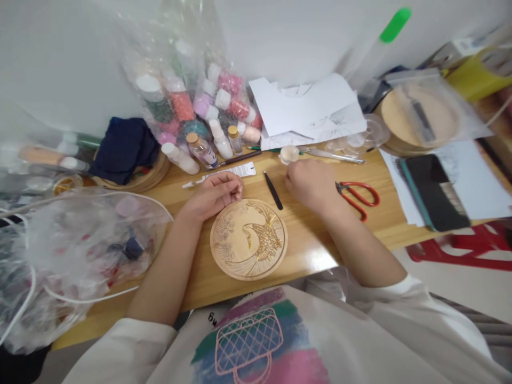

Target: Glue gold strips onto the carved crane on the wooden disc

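Note:
A round wooden plaque (248,239) with an engraved bird lies flat in front of me, with gold colour along the bird's neck and body. My left hand (220,195) rests at its upper left edge, fingers curled in against the thumb; whatever they may hold cannot be made out. My right hand (310,181) is closed just below a small white round pot (289,154), its fingertips hidden from view. Between both hands lie black tweezers (273,191). Red-handled pliers (360,196) lie right of my right wrist.
Behind are a white tube (240,170), small bottles (202,150), a bag of coloured jars (230,84) and white paper sheets (306,109). A phone (434,191) lies on the right. Plastic bags (88,240) and a white cable (92,300) cover the left side.

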Motion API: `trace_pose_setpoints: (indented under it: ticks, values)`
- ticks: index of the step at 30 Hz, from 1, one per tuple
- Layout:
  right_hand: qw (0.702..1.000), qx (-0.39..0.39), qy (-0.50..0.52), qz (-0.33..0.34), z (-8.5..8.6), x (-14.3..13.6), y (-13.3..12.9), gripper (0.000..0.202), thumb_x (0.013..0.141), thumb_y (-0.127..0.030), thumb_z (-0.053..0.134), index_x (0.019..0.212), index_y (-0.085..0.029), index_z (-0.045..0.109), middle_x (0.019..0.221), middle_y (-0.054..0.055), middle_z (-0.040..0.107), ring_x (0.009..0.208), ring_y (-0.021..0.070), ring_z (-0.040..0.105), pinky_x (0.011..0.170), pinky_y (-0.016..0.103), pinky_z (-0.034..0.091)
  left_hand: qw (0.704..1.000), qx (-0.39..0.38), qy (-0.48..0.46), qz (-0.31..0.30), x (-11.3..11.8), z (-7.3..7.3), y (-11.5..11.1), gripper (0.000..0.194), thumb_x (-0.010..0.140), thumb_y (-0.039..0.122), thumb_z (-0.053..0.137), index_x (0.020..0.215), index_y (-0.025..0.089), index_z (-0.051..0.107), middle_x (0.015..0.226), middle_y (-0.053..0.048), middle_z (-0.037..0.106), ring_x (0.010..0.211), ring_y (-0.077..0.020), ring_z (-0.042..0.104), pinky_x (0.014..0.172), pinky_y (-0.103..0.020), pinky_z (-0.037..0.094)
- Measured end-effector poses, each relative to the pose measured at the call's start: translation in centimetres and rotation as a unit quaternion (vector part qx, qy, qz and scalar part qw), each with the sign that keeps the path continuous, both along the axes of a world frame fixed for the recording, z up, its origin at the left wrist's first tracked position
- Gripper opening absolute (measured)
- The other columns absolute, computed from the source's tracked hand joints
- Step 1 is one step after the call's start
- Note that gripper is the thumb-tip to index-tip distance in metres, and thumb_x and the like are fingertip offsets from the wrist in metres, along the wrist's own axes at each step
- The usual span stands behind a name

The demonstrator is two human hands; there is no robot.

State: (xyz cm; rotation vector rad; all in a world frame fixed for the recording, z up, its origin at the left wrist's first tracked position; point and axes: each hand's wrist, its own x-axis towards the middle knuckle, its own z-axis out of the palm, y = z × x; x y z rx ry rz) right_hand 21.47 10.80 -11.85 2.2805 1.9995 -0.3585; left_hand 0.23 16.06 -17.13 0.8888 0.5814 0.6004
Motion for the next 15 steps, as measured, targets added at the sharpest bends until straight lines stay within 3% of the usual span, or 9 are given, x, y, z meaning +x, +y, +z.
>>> trace_pose_setpoints:
  ticks: [9,15]
  values:
    - [0.999,-0.040,-0.005,0.034,1.5,0.5,-0.3,0.028,0.089,-0.018,0.046,0.099,-0.014,0.072,0.109,0.016,0.074,0.101,0.0291,0.069,0.074,0.032,0.050,1.000,0.013,-0.005,0.009,0.1,-0.1,-0.2,0.031,0.067,0.035,0.087,0.068,0.013,0.065,0.064,0.000,0.062,0.056,-0.0071,0.057,0.057,-0.018,0.046]
    - [0.997,-0.064,-0.037,0.034,1.3,-0.6,-0.1,0.031,0.091,-0.015,0.046,0.107,-0.008,0.070,0.109,0.025,0.072,0.101,0.0300,0.071,0.077,0.033,0.052,1.000,-0.004,-0.006,0.008,0.0,-0.2,-0.2,0.033,0.066,0.035,0.088,0.068,0.012,0.063,0.065,0.000,0.063,0.057,-0.0071,0.057,0.058,-0.019,0.045]
